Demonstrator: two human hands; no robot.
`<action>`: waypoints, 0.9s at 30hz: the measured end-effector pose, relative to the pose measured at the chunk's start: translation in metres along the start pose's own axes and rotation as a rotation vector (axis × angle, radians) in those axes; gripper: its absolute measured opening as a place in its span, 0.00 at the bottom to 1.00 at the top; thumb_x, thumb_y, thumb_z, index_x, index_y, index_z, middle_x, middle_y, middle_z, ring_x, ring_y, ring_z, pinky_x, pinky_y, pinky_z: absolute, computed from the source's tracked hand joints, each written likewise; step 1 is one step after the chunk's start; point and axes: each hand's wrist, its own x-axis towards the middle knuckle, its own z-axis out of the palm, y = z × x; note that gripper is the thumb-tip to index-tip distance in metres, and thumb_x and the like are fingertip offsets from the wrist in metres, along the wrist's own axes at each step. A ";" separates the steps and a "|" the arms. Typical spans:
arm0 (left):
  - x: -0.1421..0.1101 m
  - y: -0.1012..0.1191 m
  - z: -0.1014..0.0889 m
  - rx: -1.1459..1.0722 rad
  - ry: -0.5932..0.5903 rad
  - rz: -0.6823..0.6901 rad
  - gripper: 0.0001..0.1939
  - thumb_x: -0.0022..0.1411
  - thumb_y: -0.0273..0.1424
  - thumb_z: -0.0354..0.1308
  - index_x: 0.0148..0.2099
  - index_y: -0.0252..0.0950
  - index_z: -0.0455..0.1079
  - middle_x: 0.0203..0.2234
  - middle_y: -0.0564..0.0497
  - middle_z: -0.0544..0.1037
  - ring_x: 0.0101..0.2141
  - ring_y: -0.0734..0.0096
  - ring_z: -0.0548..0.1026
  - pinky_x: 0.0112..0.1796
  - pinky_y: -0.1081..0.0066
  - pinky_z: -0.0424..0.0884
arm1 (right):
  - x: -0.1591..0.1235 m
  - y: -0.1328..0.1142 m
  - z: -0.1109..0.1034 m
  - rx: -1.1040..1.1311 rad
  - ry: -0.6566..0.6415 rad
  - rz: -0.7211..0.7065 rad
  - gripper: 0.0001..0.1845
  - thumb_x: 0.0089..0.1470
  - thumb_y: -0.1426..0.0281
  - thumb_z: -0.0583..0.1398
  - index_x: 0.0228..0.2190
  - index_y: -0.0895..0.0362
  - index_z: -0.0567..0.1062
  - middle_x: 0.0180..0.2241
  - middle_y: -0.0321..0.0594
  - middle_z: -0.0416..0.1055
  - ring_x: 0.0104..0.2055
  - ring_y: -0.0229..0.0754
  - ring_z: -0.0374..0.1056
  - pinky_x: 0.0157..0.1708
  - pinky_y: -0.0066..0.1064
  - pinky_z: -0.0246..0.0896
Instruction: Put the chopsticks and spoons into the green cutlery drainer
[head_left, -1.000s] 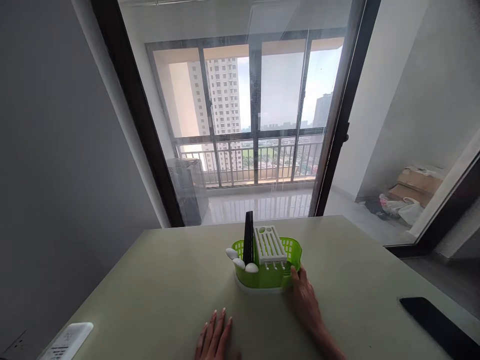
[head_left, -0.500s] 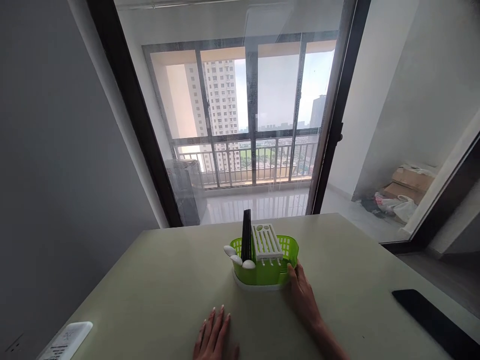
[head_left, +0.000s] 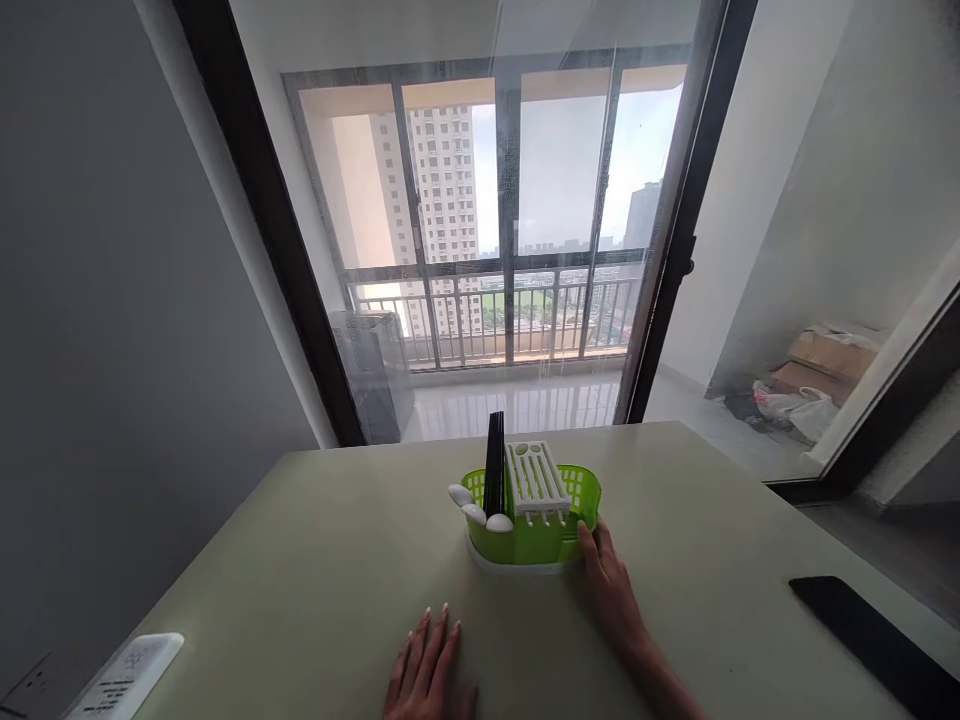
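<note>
A green plastic cutlery basket (head_left: 537, 540) on a white base stands in the middle of the pale table (head_left: 315, 580). Black chopsticks (head_left: 495, 465) stand upright in it, white spoon handles (head_left: 472, 510) lean over its left rim, and a white slotted insert (head_left: 536, 480) lies tilted on top. My right hand (head_left: 609, 590) rests against the basket's right side, thumb and fingers curled on its wall. My left hand (head_left: 429, 670) lies flat on the table, fingers together and stretched, nearer to me and left of the basket.
A white remote control (head_left: 126, 675) lies at the table's near left corner. A black phone (head_left: 877, 645) lies at the right edge. Behind the table is a glass sliding door (head_left: 495, 230) to a balcony. Cardboard boxes and bags (head_left: 814, 385) sit on the floor at right.
Both hands and the basket keep their places. The view has shifted slightly, with the basket a little higher in the frame.
</note>
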 end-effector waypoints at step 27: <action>0.004 0.011 -0.004 -0.007 0.029 -0.028 0.38 0.71 0.36 0.52 0.77 0.46 0.42 0.68 0.52 0.66 0.65 0.56 0.69 0.58 0.58 0.73 | 0.000 -0.006 -0.004 -0.003 -0.010 0.021 0.38 0.64 0.41 0.47 0.66 0.48 0.63 0.67 0.46 0.65 0.68 0.54 0.61 0.66 0.48 0.56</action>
